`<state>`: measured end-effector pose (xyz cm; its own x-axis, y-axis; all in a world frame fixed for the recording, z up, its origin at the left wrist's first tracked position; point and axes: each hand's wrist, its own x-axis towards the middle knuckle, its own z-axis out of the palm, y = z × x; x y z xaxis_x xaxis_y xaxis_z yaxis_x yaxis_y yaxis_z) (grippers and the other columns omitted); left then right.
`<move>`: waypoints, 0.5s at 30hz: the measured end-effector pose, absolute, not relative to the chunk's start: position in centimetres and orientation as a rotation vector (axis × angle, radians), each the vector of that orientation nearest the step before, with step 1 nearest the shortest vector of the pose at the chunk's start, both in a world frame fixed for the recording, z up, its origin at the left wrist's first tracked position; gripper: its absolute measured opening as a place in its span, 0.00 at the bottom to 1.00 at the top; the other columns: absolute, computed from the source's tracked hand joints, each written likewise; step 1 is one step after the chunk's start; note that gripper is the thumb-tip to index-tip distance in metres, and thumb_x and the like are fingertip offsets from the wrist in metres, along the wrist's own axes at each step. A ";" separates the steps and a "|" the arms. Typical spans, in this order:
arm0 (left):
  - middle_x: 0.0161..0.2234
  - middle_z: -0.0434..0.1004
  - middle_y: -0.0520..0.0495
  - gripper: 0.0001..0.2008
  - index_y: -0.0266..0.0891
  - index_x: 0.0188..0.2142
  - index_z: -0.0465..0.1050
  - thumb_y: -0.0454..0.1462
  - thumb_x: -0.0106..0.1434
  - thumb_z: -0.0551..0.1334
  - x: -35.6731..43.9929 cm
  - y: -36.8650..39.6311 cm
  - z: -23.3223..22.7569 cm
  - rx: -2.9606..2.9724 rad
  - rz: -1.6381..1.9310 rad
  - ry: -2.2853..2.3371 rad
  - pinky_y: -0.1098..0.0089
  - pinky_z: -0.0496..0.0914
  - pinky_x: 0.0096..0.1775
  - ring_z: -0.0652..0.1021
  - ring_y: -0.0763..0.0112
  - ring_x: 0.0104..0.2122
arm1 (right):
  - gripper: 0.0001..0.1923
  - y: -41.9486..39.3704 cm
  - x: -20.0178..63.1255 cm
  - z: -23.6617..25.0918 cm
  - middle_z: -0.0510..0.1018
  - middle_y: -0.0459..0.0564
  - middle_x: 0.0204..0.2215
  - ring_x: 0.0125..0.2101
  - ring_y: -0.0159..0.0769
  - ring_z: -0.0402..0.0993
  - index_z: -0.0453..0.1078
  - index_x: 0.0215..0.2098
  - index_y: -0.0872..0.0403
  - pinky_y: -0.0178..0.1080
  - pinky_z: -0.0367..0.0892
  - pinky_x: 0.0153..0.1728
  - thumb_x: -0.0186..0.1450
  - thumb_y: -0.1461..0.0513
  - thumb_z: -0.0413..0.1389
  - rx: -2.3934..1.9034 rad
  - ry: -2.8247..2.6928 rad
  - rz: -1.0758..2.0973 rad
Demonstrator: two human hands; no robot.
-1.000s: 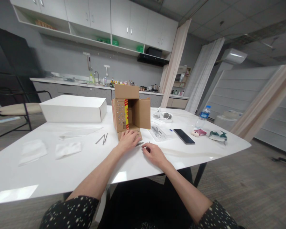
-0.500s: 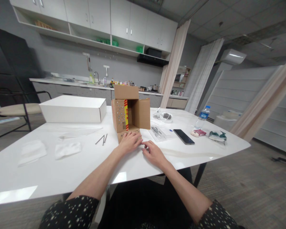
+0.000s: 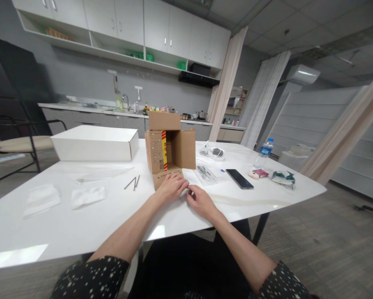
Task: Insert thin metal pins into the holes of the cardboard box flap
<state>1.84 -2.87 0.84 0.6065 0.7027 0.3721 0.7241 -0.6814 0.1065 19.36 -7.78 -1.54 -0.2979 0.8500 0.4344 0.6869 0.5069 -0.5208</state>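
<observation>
A brown cardboard box (image 3: 157, 151) lies on its side on the white table (image 3: 80, 226), its opening facing me and its flaps spread. A red and yellow strip runs down its left flap. My left hand (image 3: 170, 187) lies palm down on the lower flap (image 3: 161, 177), fingers spread. My right hand (image 3: 200, 201) rests on the table just right of it, fingers curled, their tips touching the left hand's fingers. What lies under or between the fingertips is hidden.
Two thin metal nails (image 3: 133, 182) lie left of the box, past them white cloths (image 3: 88, 195). A long white box (image 3: 96, 143) stands behind. On the right are a clear bag of small tools (image 3: 206, 172), a black phone (image 3: 239, 178) and a water bottle (image 3: 264, 151).
My right hand has slid left along the table until its fingertips meet my left hand. The left hand has shifted slightly on the flap. The box has not moved.
</observation>
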 end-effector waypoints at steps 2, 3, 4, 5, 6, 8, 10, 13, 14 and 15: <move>0.40 0.76 0.44 0.23 0.43 0.38 0.75 0.46 0.72 0.42 2.0 -2.8 0.9 -2.768 -0.592 -1.218 0.60 0.60 0.48 0.70 0.61 0.45 | 0.13 -7.9 19.3 -1.4 0.74 0.47 0.35 0.31 0.33 0.68 0.70 0.46 0.52 0.35 0.63 0.37 0.64 0.66 0.51 -1.269 -2.075 0.311; 0.40 0.76 0.44 0.24 0.42 0.36 0.74 0.46 0.72 0.42 2.0 -2.8 0.9 -2.770 -0.588 -1.216 0.60 0.60 0.48 0.71 0.61 0.45 | 0.14 -7.9 19.3 -1.4 0.74 0.47 0.35 0.31 0.33 0.68 0.70 0.46 0.52 0.35 0.63 0.37 0.64 0.66 0.51 -1.275 -2.077 0.312; 0.40 0.76 0.44 0.24 0.42 0.36 0.74 0.45 0.72 0.42 2.0 -2.8 0.8 -2.772 -0.587 -1.214 0.60 0.60 0.48 0.71 0.61 0.44 | 0.14 -7.9 19.3 -1.3 0.74 0.47 0.35 0.31 0.34 0.68 0.71 0.47 0.52 0.35 0.63 0.38 0.64 0.66 0.51 -1.277 -2.081 0.312; 0.40 0.77 0.44 0.24 0.41 0.35 0.74 0.45 0.72 0.42 2.0 -2.7 0.8 -2.771 -0.589 -1.212 0.60 0.60 0.48 0.71 0.61 0.44 | 0.15 -7.9 19.3 -1.3 0.75 0.47 0.35 0.31 0.34 0.68 0.71 0.48 0.52 0.35 0.63 0.38 0.64 0.66 0.51 -1.277 -2.082 0.310; 0.40 0.77 0.44 0.23 0.41 0.35 0.73 0.45 0.72 0.42 2.0 -2.7 0.8 -2.766 -0.596 -1.212 0.61 0.60 0.48 0.71 0.62 0.44 | 0.16 -7.9 19.3 -1.3 0.75 0.48 0.35 0.31 0.34 0.68 0.71 0.48 0.52 0.35 0.63 0.38 0.64 0.66 0.51 -1.273 -2.083 0.309; 0.40 0.78 0.44 0.23 0.41 0.35 0.73 0.44 0.72 0.42 2.0 -2.6 0.7 -2.749 -0.605 -1.207 0.61 0.60 0.47 0.71 0.61 0.44 | 0.17 -7.9 19.3 -1.3 0.75 0.48 0.36 0.31 0.33 0.68 0.71 0.50 0.52 0.35 0.63 0.38 0.64 0.66 0.51 -1.266 -2.086 0.310; 0.40 0.78 0.44 0.22 0.40 0.36 0.73 0.43 0.72 0.42 2.0 -2.5 0.6 -2.730 -0.604 -1.208 0.61 0.60 0.47 0.72 0.61 0.44 | 0.17 -7.9 19.3 -1.4 0.75 0.48 0.36 0.31 0.33 0.68 0.71 0.51 0.52 0.35 0.64 0.38 0.64 0.66 0.51 -1.261 -2.086 0.311; 0.40 0.78 0.43 0.21 0.40 0.36 0.73 0.42 0.72 0.43 1.9 -2.3 0.5 -2.712 -0.596 -1.227 0.62 0.61 0.47 0.72 0.61 0.45 | 0.19 -7.8 19.3 -1.5 0.76 0.48 0.37 0.31 0.33 0.68 0.71 0.52 0.51 0.35 0.64 0.39 0.64 0.66 0.52 -1.254 -2.087 0.309; 0.41 0.78 0.43 0.21 0.40 0.36 0.73 0.42 0.72 0.44 1.9 -2.3 0.4 -2.707 -0.596 -1.234 0.62 0.61 0.47 0.72 0.61 0.45 | 0.19 -7.8 19.3 -1.5 0.76 0.48 0.37 0.31 0.33 0.68 0.71 0.53 0.51 0.35 0.64 0.39 0.64 0.66 0.52 -1.252 -2.088 0.309; 0.41 0.78 0.43 0.21 0.40 0.37 0.73 0.42 0.72 0.44 1.9 -2.2 0.4 -2.702 -0.596 -1.238 0.61 0.61 0.47 0.73 0.61 0.45 | 0.19 -7.8 19.4 -1.5 0.76 0.48 0.37 0.31 0.33 0.68 0.71 0.53 0.51 0.35 0.64 0.39 0.64 0.66 0.52 -1.251 -2.089 0.309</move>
